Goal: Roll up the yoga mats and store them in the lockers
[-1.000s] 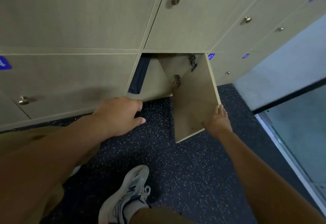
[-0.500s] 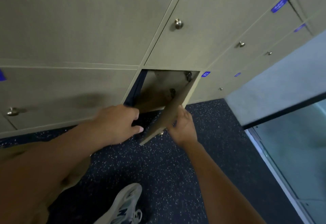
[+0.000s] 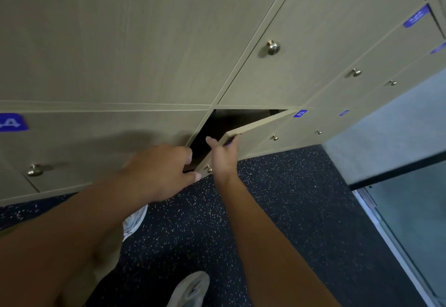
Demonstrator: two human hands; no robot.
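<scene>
- The floor (image 3: 277, 210) is dark navy rubber flecked with pale specks, running from the foot of the lockers toward the camera.
- The bank of beige lockers (image 3: 120, 41) stands directly on it, their base meeting it along a straight line.
- A white sneaker (image 3: 190, 289) is planted on it at the bottom edge.
- A second white sneaker (image 3: 135, 219) rests on it further left, partly hidden behind an arm.
- At right, the floor ends against a pale wall's dark baseboard (image 3: 398, 171).
</scene>
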